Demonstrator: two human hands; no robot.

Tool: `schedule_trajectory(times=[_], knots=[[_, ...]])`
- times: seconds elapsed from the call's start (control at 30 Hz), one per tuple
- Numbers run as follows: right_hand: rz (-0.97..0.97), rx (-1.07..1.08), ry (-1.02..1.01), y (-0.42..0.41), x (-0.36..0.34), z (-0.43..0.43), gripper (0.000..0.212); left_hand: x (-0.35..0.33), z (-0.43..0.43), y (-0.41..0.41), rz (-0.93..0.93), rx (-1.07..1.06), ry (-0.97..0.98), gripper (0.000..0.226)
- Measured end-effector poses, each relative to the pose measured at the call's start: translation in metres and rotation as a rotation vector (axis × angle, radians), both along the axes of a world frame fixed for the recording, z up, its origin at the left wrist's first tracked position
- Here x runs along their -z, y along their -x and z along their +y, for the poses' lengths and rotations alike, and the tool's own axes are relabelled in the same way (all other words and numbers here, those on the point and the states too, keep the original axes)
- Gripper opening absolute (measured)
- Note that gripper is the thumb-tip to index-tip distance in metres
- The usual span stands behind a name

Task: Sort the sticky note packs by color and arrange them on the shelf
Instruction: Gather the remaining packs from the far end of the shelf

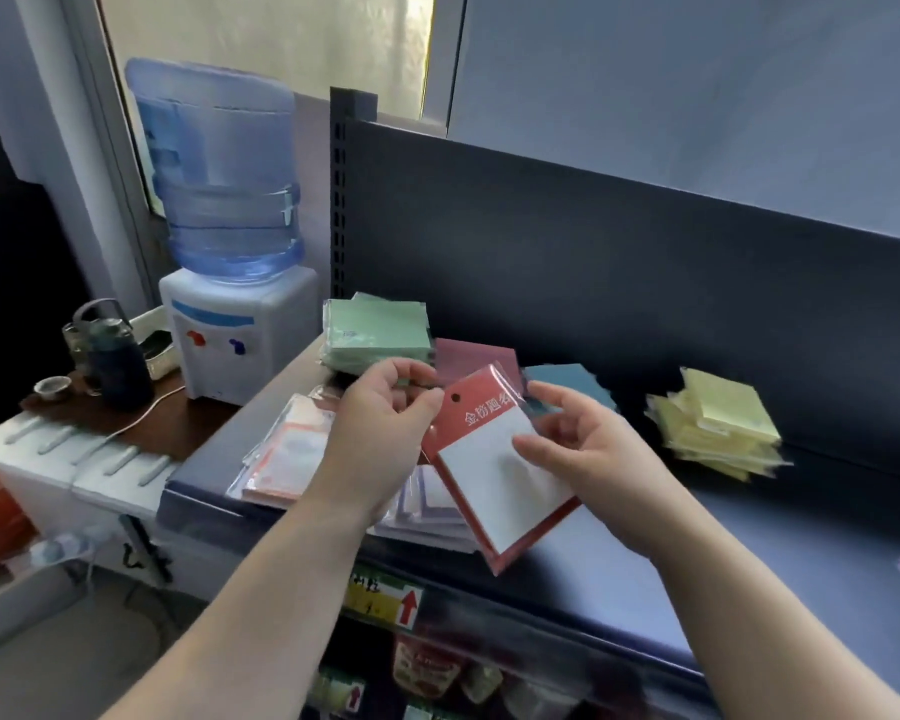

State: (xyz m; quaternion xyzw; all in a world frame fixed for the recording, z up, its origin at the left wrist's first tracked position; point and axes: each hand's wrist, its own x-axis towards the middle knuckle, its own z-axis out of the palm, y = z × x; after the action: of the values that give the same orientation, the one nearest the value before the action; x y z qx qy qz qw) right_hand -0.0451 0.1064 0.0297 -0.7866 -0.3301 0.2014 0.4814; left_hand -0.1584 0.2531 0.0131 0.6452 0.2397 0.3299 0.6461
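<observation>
A white sticky note pack (499,480) on a red backing card is held above the dark shelf (749,553). My right hand (588,459) grips its right side, thumb on the white face. My left hand (385,423) pinches its top left corner. On the shelf lie a green stack (377,330), a pink pack (476,356), a blue pack (572,381) and a yellow pile (718,423). More wrapped white packs (286,454) lie at the shelf's left end, and others (427,511) sit under my hands.
A water dispenser (229,324) with a large blue bottle stands left of the shelf. A dark teapot (110,356) and small cup sit on a side table. The shelf's dark back panel (593,262) rises behind the packs. Goods show on the lower shelf.
</observation>
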Motion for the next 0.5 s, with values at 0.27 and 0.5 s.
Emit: schedule_trajectory(times=[0.27, 0.5], knots=[[0.241, 0.406, -0.091, -0.026, 0.016, -0.068, 0.045, 0.007, -0.041, -0.041, 0.004, 0.164, -0.309, 0.025], [0.063, 0.408, 0.187, -0.029, 0.034, -0.095, 0.061, 0.011, -0.075, -0.061, 0.088, 0.285, -0.486, 0.024]])
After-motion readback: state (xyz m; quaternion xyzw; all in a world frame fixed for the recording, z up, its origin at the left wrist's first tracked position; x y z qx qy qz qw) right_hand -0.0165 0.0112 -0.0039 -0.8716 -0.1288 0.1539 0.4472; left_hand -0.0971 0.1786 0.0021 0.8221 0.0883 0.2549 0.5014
